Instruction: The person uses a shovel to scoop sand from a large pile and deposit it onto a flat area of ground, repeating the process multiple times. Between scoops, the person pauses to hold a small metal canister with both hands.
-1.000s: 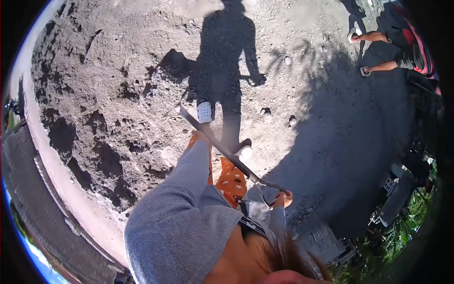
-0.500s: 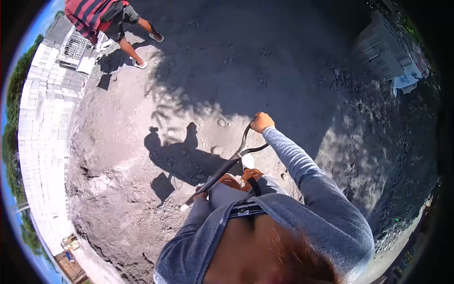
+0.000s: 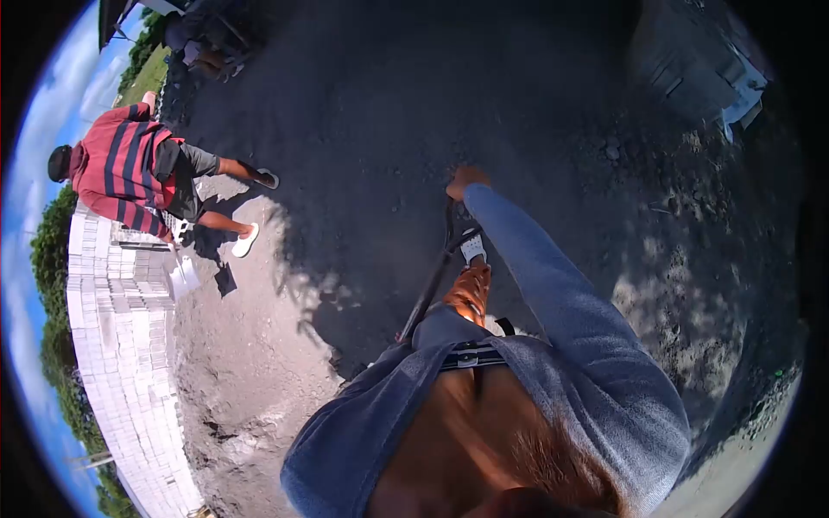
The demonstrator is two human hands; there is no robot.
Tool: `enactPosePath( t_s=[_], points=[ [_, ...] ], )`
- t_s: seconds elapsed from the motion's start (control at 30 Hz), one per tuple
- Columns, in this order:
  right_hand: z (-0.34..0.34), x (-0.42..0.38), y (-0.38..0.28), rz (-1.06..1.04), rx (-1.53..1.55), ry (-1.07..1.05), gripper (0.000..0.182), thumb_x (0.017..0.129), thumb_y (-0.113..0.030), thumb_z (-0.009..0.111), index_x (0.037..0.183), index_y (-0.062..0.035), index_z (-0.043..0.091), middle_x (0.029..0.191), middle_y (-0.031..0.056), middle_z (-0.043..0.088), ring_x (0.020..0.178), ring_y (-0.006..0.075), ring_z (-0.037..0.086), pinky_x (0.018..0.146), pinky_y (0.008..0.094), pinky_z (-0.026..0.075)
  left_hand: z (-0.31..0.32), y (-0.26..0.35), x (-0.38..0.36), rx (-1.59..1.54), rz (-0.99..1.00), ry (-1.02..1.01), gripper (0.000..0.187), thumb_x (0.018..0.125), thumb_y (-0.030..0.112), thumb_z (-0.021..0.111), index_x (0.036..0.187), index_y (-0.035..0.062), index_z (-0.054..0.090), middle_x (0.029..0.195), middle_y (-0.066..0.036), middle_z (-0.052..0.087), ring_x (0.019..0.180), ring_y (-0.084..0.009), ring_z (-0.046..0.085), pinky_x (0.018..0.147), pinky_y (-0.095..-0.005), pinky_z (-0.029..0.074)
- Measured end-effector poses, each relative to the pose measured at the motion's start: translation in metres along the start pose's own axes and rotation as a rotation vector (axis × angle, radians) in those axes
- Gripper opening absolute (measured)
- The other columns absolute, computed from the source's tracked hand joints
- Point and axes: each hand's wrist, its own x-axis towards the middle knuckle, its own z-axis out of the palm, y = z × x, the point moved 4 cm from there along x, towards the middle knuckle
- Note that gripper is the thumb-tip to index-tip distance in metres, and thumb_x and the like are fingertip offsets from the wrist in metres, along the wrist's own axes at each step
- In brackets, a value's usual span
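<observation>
My right hand point(image 3: 468, 183) is closed around the grip of what looks like a shovel point(image 3: 429, 293), at the top of its forked handle. The dark shaft slants down and left from the fork toward my waist. Its lower end is hidden beside my body, and no blade shows. My left hand lies out of sight past my left sleeve point(image 3: 345, 406), near the shaft's lower end, so its fingers do not show. Below the fork, one white shoe point(image 3: 473, 248) and an orange-brown trouser leg or boot point(image 3: 471, 293) stand on shaded ground.
At the left, a person in a striped red top point(image 3: 125, 164) bends beside a long stack of pale blocks point(image 3: 129, 345). Another covered stack point(image 3: 691, 78) stands in shade at upper right. Rough, stony soil point(image 3: 259, 363) lies between; more people point(image 3: 207, 56) are far back.
My view has turned and moved forward into the shade. The other person now appears whole and lower in the picture. The shovel has swung steeper, and my left hand has slipped from sight.
</observation>
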Motion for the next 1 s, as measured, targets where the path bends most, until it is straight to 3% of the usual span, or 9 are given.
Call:
enactPosePath(
  t_s=[0.13,0.2,0.6,0.7,0.73,0.83,0.87,0.97,1.0],
  points=[
    [-0.098,0.122,0.034,-0.046,-0.125,0.362,0.042,0.076,-0.028,0.052,0.11,-0.0033,0.054,0.118,0.0181,0.048,0.11,0.0312,0.046,0.092,0.0387,0.038,0.171,-0.126,-0.001,0.124,-0.077,-0.056,0.032,0.082,0.036,0.025,0.098,0.0117,0.039,0.096,-0.006,0.04,0.091,-0.0222,0.04,0.084,-0.0389,0.034],
    [-0.166,0.142,0.043,0.09,-0.077,0.028,0.04,0.079,-0.027,0.049,0.111,-0.0037,0.053,0.117,0.0165,0.049,0.108,0.0318,0.047,0.092,0.039,0.038,0.227,-0.168,-0.014,0.212,-0.092,-0.048,0.035,0.082,0.038,0.024,0.101,0.0117,0.037,0.099,-0.006,0.039,0.094,-0.0225,0.039,0.086,-0.0391,0.033],
    [-0.31,0.46,0.321,0.047,-0.516,-0.172,0.025,0.055,-0.02,0.069,0.077,-0.0071,0.067,0.099,0.0126,0.061,0.088,0.0302,0.059,0.071,0.0438,0.048,0.616,-0.404,-0.069,0.596,-0.063,-0.325,0.055,0.083,0.05,0.019,0.12,0.0117,0.031,0.121,-0.008,0.032,0.112,-0.0243,0.031,0.096,-0.0404,0.026],
    [-0.274,0.494,0.428,0.524,0.364,-0.542,0.026,0.077,-0.022,0.056,0.094,-0.0039,0.06,0.093,0.0157,0.061,0.081,0.0306,0.059,0.06,0.0409,0.049,0.727,-0.464,-0.096,0.761,0.039,-0.51,0.06,0.083,0.053,0.018,0.124,0.0117,0.029,0.127,-0.009,0.031,0.117,-0.0247,0.029,0.098,-0.0407,0.025],
    [-0.247,0.525,0.467,0.337,0.224,-0.538,0.029,0.067,-0.024,0.063,0.09,-0.007,0.064,0.096,0.0149,0.06,0.082,0.0292,0.059,0.066,0.0426,0.049,0.758,-0.482,-0.104,0.795,0.072,-0.587,0.061,0.083,0.054,0.018,0.126,0.0117,0.029,0.128,-0.009,0.03,0.119,-0.0248,0.029,0.099,-0.0408,0.024],
    [-0.254,0.511,0.441,0.555,0.456,-0.646,0.029,0.06,-0.024,0.069,0.085,-0.0089,0.066,0.094,0.013,0.058,0.079,0.0265,0.057,0.069,0.0429,0.047,0.852,-0.513,-0.109,1.173,0.625,-1.034,0.067,0.083,0.058,0.016,0.13,0.0117,0.027,0.134,-0.009,0.028,0.123,-0.0253,0.027,0.102,-0.0412,0.023],
    [-0.257,0.502,0.414,0.643,0.555,-0.681,0.027,0.062,-0.023,0.068,0.084,-0.0084,0.065,0.092,0.0125,0.058,0.076,0.0259,0.057,0.068,0.0421,0.046,0.872,-0.511,-0.113,1.382,1.234,-1.19,0.068,0.084,0.059,0.016,0.132,0.0117,0.027,0.136,-0.009,0.028,0.125,-0.0254,0.026,0.103,-0.0413,0.022],
    [-0.25,0.49,0.348,0.746,0.74,-0.814,0.021,0.067,-0.02,0.065,0.083,-0.0067,0.063,0.083,0.0109,0.057,0.069,0.0239,0.055,0.064,0.0398,0.045,0.901,-0.515,-0.197,0.659,0.206,-0.938,0.082,0.077,0.07,0.013,0.137,0.0154,0.013,0.143,-0.008,0.009,0.13,-0.0313,0.011,0.105,-0.0427,0.014],
    [-0.246,0.487,0.326,0.771,0.783,-0.868,0.019,0.069,-0.019,0.064,0.082,-0.0062,0.063,0.081,0.0104,0.056,0.067,0.0232,0.054,0.063,0.0391,0.044,0.904,-0.501,-0.187,0.627,0.232,-0.901,0.082,0.077,0.07,0.013,0.137,0.0154,0.013,0.143,-0.008,0.009,0.13,-0.0313,0.011,0.105,-0.0427,0.014]
  ],
)
